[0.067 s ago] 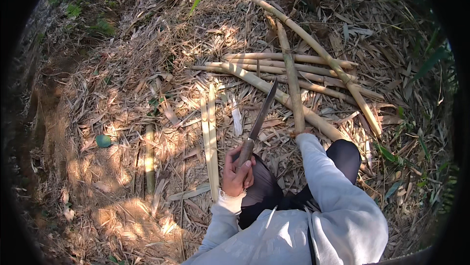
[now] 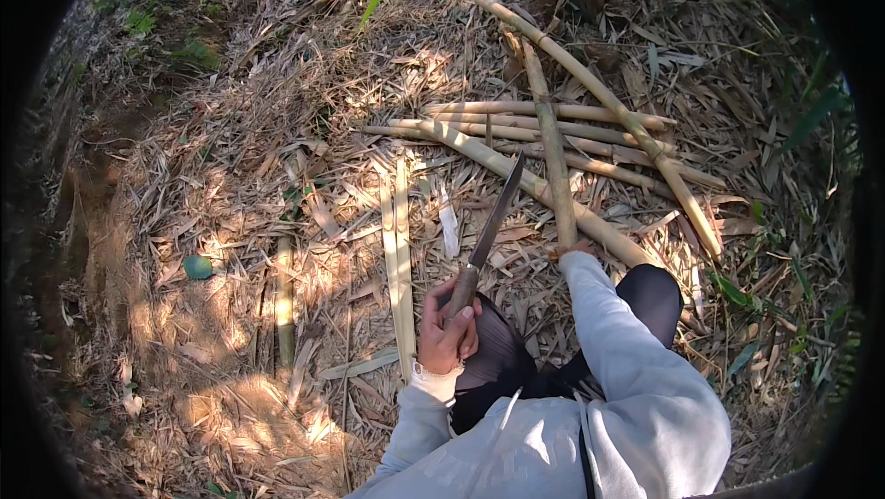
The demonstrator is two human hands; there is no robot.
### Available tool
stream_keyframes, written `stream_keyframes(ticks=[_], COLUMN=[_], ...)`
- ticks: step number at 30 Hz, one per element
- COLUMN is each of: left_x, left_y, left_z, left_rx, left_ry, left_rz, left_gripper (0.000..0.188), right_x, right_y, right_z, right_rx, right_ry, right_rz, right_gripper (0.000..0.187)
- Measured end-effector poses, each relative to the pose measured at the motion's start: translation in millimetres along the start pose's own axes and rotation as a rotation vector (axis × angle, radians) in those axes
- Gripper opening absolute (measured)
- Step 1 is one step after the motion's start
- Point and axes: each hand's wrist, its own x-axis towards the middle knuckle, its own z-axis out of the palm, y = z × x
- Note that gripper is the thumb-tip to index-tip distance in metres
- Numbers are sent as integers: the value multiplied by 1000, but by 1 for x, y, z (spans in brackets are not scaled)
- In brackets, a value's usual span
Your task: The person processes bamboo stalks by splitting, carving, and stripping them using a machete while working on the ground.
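My left hand [image 2: 444,335] is closed round the wooden handle of a long knife [image 2: 495,216], whose dark blade slants up and away to the right. At the near end of a bamboo pole [image 2: 550,144], my right hand [image 2: 577,248] is mostly hidden by its pale sleeve; its fingers appear wrapped round that end. This pole lies across a thicker bamboo pole [image 2: 604,235] and several thinner bamboo poles [image 2: 590,113]. Two split bamboo strips [image 2: 403,264] lie to the left of the knife.
Another long bamboo pole [image 2: 599,89] slants across the pile on the right. A short bamboo piece [image 2: 285,305] lies on the left among dry leaves [image 2: 212,213]. My bent knee [image 2: 653,296] is beside the right forearm. Green leaves hang at the top edge.
A little more of my right hand shows past the cuff. The left hand keeps its hold on the knife, and the poles lie as before.
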Motion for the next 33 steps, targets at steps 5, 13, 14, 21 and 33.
stream_keyframes(ticks=[5,13,14,21,33], left_x=[-16,-60,-65,-76,-40], left_y=[5,18,19,14,41], left_z=[2,8,11,20,21], left_rx=[-34,-61,-53,-205,1], left_ry=[40,44,60,-36,-12], left_rz=[-8,-29,-26,-18,369], left_gripper=[50,60,61,61,62], right_x=[-14,41,54,133,-42], right_y=[-27,-77,-86,-77,-32], right_z=[-23,-55,-60,-82,-49], right_rx=[127,211,247,662,867], right_ry=[136,438,456,217,229], right_rz=[-152,-295,-264,-217,-545], right_gripper=[73,84,82,58,42])
